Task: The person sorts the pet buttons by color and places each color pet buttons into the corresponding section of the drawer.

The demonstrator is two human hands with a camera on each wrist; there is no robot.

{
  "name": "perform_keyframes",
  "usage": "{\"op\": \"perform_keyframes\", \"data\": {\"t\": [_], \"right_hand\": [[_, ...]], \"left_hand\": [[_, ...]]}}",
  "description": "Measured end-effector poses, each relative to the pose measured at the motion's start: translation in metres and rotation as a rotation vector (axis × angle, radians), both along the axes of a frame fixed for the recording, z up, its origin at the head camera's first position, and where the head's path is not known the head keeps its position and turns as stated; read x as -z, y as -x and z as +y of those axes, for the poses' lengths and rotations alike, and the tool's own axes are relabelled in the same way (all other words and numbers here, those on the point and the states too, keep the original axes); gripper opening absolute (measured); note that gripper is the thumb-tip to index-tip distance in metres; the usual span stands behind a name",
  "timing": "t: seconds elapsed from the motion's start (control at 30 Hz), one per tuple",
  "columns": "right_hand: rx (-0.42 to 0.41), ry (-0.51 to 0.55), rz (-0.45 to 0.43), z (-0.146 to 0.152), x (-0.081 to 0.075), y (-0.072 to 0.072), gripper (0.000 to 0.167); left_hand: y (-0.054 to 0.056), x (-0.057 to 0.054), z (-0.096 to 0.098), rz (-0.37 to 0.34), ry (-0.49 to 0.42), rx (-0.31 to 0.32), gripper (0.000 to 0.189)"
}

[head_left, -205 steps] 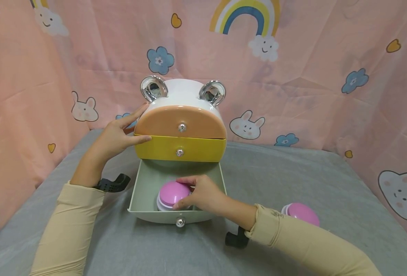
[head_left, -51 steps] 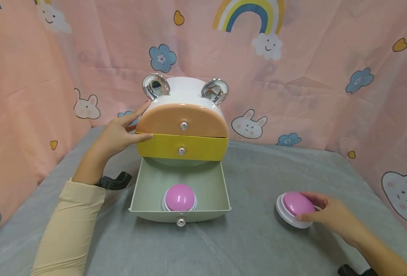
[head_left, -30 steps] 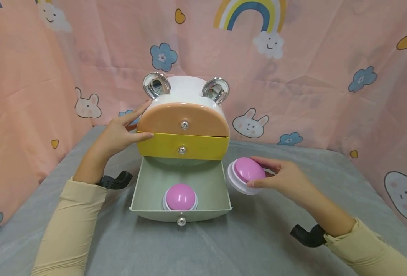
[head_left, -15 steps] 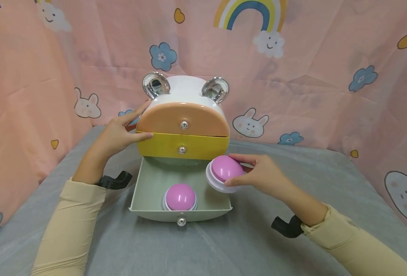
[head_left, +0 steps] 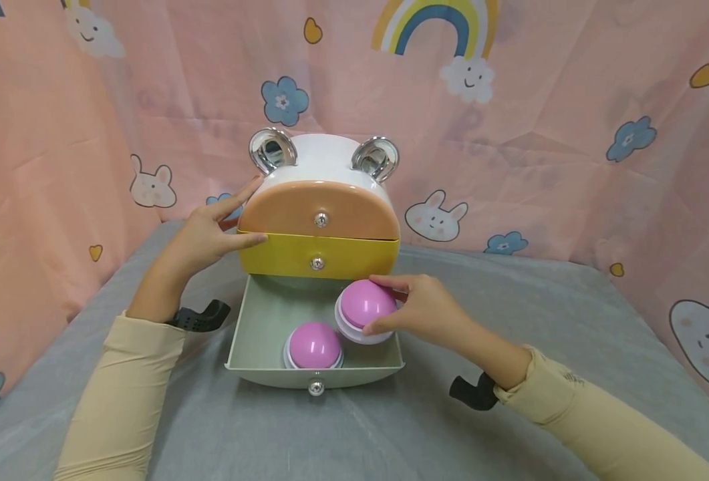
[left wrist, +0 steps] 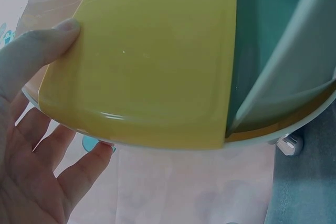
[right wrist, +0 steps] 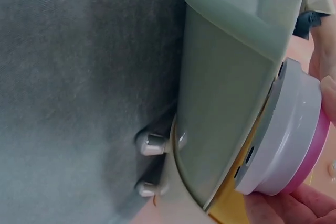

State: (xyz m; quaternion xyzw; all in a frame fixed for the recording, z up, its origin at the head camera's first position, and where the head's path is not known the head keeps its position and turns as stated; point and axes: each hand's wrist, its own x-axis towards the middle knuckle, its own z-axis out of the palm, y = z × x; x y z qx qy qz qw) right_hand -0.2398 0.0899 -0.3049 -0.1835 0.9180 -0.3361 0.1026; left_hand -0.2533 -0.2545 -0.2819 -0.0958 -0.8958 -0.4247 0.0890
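Note:
A small storage cabinet [head_left: 324, 157] has a white shell, silver ears, an orange top drawer [head_left: 294, 204] and a yellow middle drawer [head_left: 354, 259]. Its pale green bottom drawer [head_left: 270, 307] is pulled out. My left hand [head_left: 200, 237] rests on the cabinet's left side, thumb on the yellow front, fingers extended along the shell. My right hand [head_left: 429, 314] holds a round white piece with a pink domed top [head_left: 366, 310] by its edge, tilted, over the right part of the green drawer. A matching pink-domed piece [head_left: 315, 345] sits inside that drawer, near its front.
Grey cloth [head_left: 510, 314] covers the table. A pink printed curtain [head_left: 528, 100] hangs behind and along the sides. The green drawer's silver knob [head_left: 315, 387] sticks out at the front. In the right wrist view, silver feet [right wrist: 153, 144] support the cabinet.
My right hand first let go of one pink-domed piece in the drawer, then took the other from the table at right and carried it left over the drawer. My left hand stayed put.

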Motion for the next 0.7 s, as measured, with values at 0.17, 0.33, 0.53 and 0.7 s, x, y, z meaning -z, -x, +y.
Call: {"op": "perform_keyframes", "data": {"t": [0.17,0.33,0.53,0.7], "right_hand": [[-0.008,-0.036,0.045,-0.009,0.001,-0.003,0.081],[-0.030,-0.056,0.076,-0.015,0.003,-0.004,0.080],[-0.082,-0.081,0.150,-0.021,0.003,-0.004,0.075],[-0.123,-0.160,0.264,-0.028,0.004,-0.006,0.072]], "left_hand": [[0.000,0.000,0.001,-0.012,-0.001,-0.006,0.084],[0.000,-0.001,0.001,-0.020,0.009,0.003,0.085],[0.000,-0.001,0.000,-0.023,0.009,0.009,0.085],[0.000,-0.001,0.000,-0.025,0.004,0.010,0.085]]}}
